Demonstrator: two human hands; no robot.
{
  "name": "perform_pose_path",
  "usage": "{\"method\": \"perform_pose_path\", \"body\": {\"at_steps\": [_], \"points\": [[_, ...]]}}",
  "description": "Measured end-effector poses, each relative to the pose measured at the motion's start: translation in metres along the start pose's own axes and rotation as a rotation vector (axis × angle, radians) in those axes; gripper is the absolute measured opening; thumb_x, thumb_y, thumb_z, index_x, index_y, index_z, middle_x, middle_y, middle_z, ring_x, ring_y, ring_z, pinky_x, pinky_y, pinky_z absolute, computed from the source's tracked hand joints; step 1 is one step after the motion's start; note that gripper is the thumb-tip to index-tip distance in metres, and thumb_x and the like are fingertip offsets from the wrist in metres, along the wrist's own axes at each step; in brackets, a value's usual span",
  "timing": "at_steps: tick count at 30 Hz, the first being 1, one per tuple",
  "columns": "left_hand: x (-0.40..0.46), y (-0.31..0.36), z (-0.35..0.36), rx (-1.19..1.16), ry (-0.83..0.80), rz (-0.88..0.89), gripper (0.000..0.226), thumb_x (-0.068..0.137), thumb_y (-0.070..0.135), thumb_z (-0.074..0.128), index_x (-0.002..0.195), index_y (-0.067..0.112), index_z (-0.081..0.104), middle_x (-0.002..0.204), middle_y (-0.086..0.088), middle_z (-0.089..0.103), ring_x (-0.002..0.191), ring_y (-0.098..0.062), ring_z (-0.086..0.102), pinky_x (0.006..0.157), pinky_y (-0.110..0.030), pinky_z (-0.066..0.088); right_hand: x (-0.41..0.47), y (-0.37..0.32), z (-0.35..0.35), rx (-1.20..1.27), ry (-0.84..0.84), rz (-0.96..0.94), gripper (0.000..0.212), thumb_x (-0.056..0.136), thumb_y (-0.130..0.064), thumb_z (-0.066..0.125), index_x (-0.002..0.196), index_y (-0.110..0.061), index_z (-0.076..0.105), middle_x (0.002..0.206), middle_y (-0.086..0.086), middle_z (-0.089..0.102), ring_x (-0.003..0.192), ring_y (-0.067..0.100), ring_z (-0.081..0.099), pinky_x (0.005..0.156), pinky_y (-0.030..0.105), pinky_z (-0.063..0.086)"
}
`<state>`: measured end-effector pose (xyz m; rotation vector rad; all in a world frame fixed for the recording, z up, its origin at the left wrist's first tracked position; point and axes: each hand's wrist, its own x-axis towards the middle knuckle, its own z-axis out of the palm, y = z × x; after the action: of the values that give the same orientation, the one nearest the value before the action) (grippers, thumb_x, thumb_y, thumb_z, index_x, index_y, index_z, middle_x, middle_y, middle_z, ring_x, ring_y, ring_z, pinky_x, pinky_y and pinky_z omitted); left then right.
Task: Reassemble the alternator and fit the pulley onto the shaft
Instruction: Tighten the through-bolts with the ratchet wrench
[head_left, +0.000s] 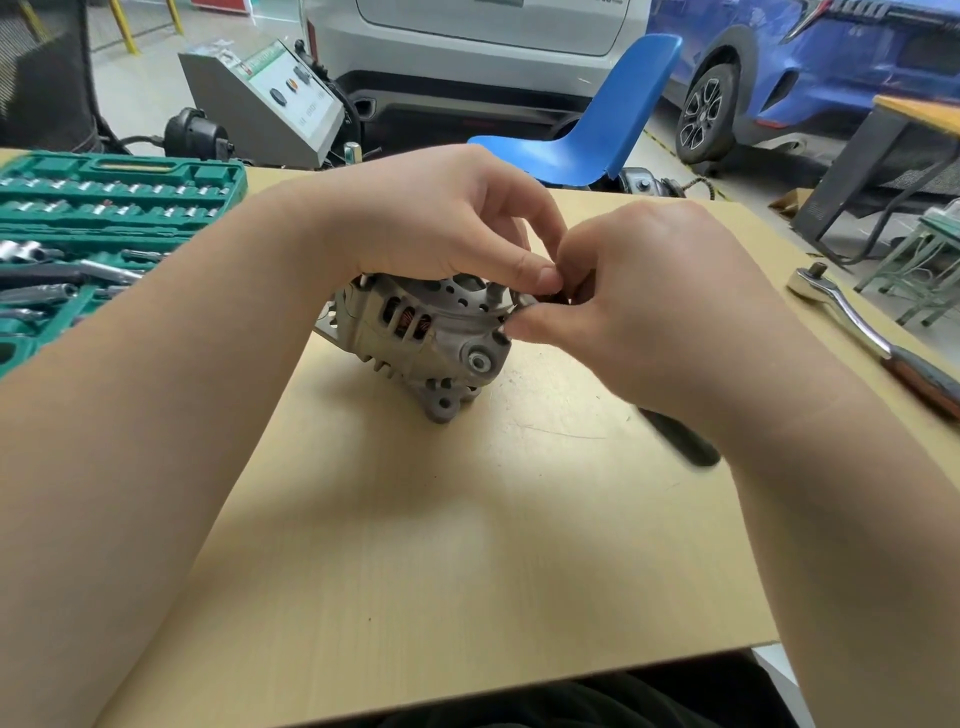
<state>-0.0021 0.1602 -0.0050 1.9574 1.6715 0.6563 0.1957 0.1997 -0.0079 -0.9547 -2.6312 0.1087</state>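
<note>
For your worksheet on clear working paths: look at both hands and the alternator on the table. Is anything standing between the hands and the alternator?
Nothing visible does. The left hand rests on top of the alternator, and the right hand meets it at the housing's right edge, both pinching a small dark part there. The ratchet lies off to the right, apart.

No sleeves seen: both forearms bare to the frame edges. Left hand (436, 218) and right hand (644, 291) ungloved, no rings or watch. Dark clothing (597, 701) visible at the bottom edge.
</note>
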Motion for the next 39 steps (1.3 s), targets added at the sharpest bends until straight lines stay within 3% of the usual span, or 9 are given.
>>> {"method": "perform_pose_path", "body": {"at_steps": [4, 8, 14, 16, 18, 22, 26, 33, 39], "points": [[0.000, 0.000, 0.000, -0.018, 0.016, 0.005, 0.031, 0.083, 0.057, 0.080, 0.110, 0.044, 0.076, 0.097, 0.015, 0.082, 0.087, -0.010, 0.076, 0.084, -0.041, 0.056, 0.004, 0.004, -0.006, -0.047, -0.044, -0.046, 0.017, 0.086, -0.042, 0.083, 0.086, -0.031, 0.070, 0.080, -0.009, 0.067, 0.084, 0.024, 0.058, 0.070, 0.033, 0.040], [0.001, -0.002, 0.000, 0.006, 0.014, -0.006, 0.021, 0.091, 0.053, 0.080, 0.111, 0.047, 0.076, 0.098, 0.016, 0.081, 0.096, -0.011, 0.077, 0.095, -0.048, 0.059, 0.001, 0.001, 0.000, -0.061, 0.002, 0.006, 0.030, 0.086, -0.056, 0.077, 0.082, -0.027, 0.072, 0.066, -0.005, 0.060, 0.068, 0.016, 0.057, 0.056, 0.029, 0.037], [0.000, 0.001, 0.000, 0.005, 0.015, -0.018, 0.016, 0.094, 0.048, 0.078, 0.108, 0.042, 0.079, 0.095, 0.016, 0.081, 0.086, -0.004, 0.076, 0.080, -0.031, 0.052, 0.003, 0.002, 0.001, -0.051, -0.004, -0.024, 0.030, 0.087, -0.055, 0.077, 0.080, -0.026, 0.069, 0.066, -0.006, 0.058, 0.067, 0.014, 0.054, 0.055, 0.028, 0.035], [0.000, 0.001, 0.000, 0.002, 0.021, -0.013, 0.017, 0.093, 0.046, 0.080, 0.108, 0.041, 0.078, 0.095, 0.014, 0.082, 0.085, -0.009, 0.076, 0.081, -0.036, 0.055, 0.005, 0.005, -0.003, -0.023, -0.051, -0.050, 0.020, 0.086, -0.047, 0.082, 0.085, -0.030, 0.072, 0.076, -0.008, 0.066, 0.080, 0.020, 0.060, 0.066, 0.033, 0.045], [0.001, 0.001, 0.000, -0.007, 0.028, -0.021, 0.020, 0.091, 0.045, 0.081, 0.110, 0.040, 0.075, 0.096, 0.014, 0.082, 0.087, -0.013, 0.076, 0.086, -0.043, 0.058, 0.004, 0.005, -0.006, -0.003, -0.057, -0.060, 0.016, 0.086, -0.040, 0.085, 0.086, -0.035, 0.069, 0.078, -0.012, 0.063, 0.088, 0.022, 0.058, 0.072, 0.035, 0.043], [0.000, 0.001, -0.001, -0.001, 0.003, -0.013, 0.024, 0.090, 0.052, 0.080, 0.112, 0.045, 0.076, 0.099, 0.016, 0.081, 0.098, -0.013, 0.077, 0.097, -0.052, 0.059, 0.001, 0.002, 0.000, -0.061, 0.003, -0.027, 0.030, 0.086, -0.055, 0.077, 0.076, -0.030, 0.064, 0.066, -0.008, 0.058, 0.070, 0.018, 0.056, 0.059, 0.031, 0.037], [-0.002, 0.001, -0.001, -0.019, -0.007, -0.009, 0.032, 0.084, 0.056, 0.084, 0.113, 0.043, 0.077, 0.099, 0.012, 0.082, 0.095, -0.015, 0.078, 0.094, -0.051, 0.060, -0.005, -0.005, 0.010, -0.020, 0.105, 0.024, 0.042, 0.086, -0.065, 0.069, 0.072, -0.025, 0.061, 0.058, -0.004, 0.050, 0.059, 0.013, 0.047, 0.051, 0.029, 0.025], [0.000, 0.000, 0.000, -0.032, 0.007, 0.007, 0.031, 0.082, 0.056, 0.080, 0.111, 0.043, 0.076, 0.096, 0.014, 0.082, 0.089, -0.010, 0.077, 0.086, -0.041, 0.058, 0.007, 0.005, -0.007, -0.075, -0.064, -0.082, 0.021, 0.086, -0.046, 0.082, 0.081, -0.031, 0.067, 0.078, -0.007, 0.066, 0.083, 0.025, 0.059, 0.069, 0.035, 0.042], [0.000, 0.000, 0.000, -0.020, 0.007, 0.010, 0.030, 0.086, 0.059, 0.078, 0.113, 0.045, 0.076, 0.099, 0.014, 0.082, 0.097, -0.009, 0.078, 0.099, -0.051, 0.058, 0.004, 0.001, 0.002, 0.003, -0.006, 0.004, 0.040, 0.085, -0.060, 0.074, 0.067, -0.025, 0.063, 0.060, -0.004, 0.057, 0.063, 0.016, 0.057, 0.053, 0.029, 0.034]]}}
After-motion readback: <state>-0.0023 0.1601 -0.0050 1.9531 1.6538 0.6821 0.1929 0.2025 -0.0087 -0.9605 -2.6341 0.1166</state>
